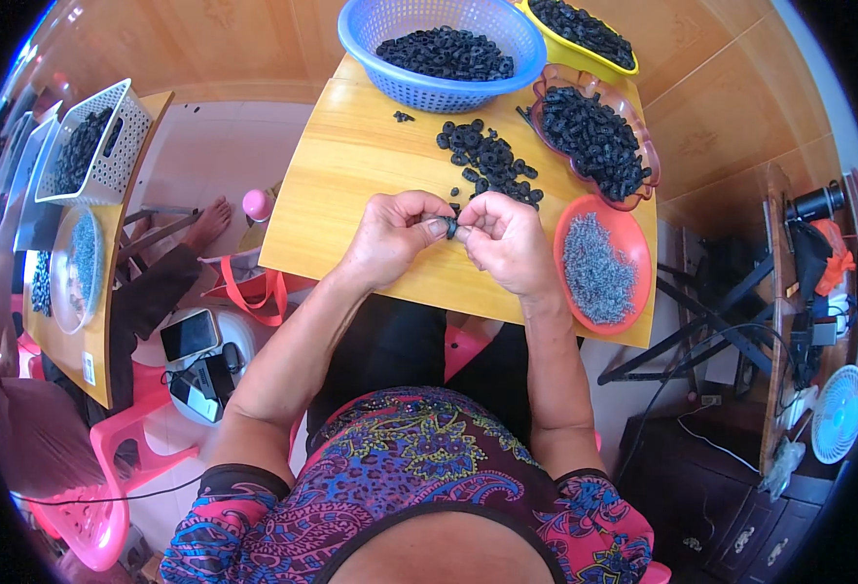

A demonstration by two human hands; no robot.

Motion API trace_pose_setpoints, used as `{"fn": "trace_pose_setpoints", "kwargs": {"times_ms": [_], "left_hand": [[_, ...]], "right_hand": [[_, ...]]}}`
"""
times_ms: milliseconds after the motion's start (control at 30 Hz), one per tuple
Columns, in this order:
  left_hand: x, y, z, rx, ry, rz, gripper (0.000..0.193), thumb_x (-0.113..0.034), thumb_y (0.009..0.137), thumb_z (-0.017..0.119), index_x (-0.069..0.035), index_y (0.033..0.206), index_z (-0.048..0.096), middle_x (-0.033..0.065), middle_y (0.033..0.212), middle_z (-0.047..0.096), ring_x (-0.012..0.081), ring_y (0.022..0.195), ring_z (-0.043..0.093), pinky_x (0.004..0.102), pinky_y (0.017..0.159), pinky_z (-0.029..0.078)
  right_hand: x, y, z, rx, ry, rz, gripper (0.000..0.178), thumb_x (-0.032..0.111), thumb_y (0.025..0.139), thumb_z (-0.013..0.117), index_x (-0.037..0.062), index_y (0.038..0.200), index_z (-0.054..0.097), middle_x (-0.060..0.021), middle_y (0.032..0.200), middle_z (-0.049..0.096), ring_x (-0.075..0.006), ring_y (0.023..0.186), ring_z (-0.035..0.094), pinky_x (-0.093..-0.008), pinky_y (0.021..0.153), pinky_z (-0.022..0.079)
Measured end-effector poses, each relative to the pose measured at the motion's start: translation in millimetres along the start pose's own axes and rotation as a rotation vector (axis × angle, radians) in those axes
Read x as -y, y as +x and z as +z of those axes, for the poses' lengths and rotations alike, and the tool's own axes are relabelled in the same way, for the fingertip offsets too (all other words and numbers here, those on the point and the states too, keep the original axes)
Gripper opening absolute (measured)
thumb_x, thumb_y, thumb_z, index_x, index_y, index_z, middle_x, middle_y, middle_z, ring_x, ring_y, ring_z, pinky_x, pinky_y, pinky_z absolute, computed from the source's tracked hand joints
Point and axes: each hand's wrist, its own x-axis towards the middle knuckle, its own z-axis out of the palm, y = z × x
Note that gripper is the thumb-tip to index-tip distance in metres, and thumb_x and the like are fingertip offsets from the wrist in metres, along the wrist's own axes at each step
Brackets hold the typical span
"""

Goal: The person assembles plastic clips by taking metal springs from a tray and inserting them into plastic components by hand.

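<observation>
My left hand (395, 234) and my right hand (507, 238) meet over the middle of a small wooden table (341, 195). Together they pinch one small black ring (451, 227) between thumbs and fingertips. Just beyond them lies a loose pile of black rings (487, 161) on the tabletop. A red plate (633, 243) of small grey metal springs sits right of my right hand.
A blue basket (444, 44), a yellow bowl (585, 34) and a clear pink tray (594, 136) hold more black rings at the table's far side. To the left stands another table (69, 331) with a white basket (93, 141) and another person's foot (205, 224) beside it. A small fan (838, 414) is at right.
</observation>
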Motion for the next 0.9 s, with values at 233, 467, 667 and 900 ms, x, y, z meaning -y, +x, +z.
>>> {"fn": "trace_pose_setpoints", "kwargs": {"times_ms": [233,467,667,900], "left_hand": [[6,1,-3,0.056,-0.183,-0.113,0.012,0.004,0.083,0.06,0.002,0.094,0.063,0.0075,0.084,0.064,0.0115,0.075,0.058,0.0222,0.067,0.046],[11,-1,6,0.045,-0.333,-0.053,0.008,0.005,0.083,0.059,0.003,0.091,0.062,0.0083,0.083,0.063,0.0118,0.073,0.058,0.0229,0.065,0.047],[11,3,9,0.05,-0.047,-0.089,0.011,0.002,0.085,0.06,0.005,0.095,0.062,0.0023,0.079,0.061,0.0075,0.07,0.053,0.0222,0.066,0.045],[12,0,12,-0.101,-0.03,-0.074,0.031,-0.009,0.086,0.062,0.005,0.113,0.057,0.0073,0.082,0.064,0.0094,0.069,0.055,0.0233,0.066,0.047]], "right_hand": [[-1,-3,-10,0.026,0.073,-0.018,0.007,-0.002,0.083,0.06,-0.0019,0.089,0.057,-0.0039,0.074,0.059,-0.0099,0.062,0.059,-0.0221,0.056,0.05],[-10,-1,-13,0.105,0.148,-0.059,0.013,0.007,0.083,0.066,-0.0004,0.086,0.055,-0.0039,0.075,0.059,-0.011,0.064,0.06,-0.0234,0.059,0.052],[-11,-10,-10,0.022,0.111,-0.022,0.007,0.001,0.085,0.061,-0.0003,0.088,0.056,-0.0027,0.075,0.058,-0.0101,0.064,0.059,-0.0236,0.058,0.052],[18,-18,-89,-0.507,-0.053,-0.09,0.011,0.0,0.082,0.058,-0.0027,0.093,0.057,-0.0084,0.074,0.061,-0.0129,0.06,0.059,-0.0245,0.055,0.051]]}}
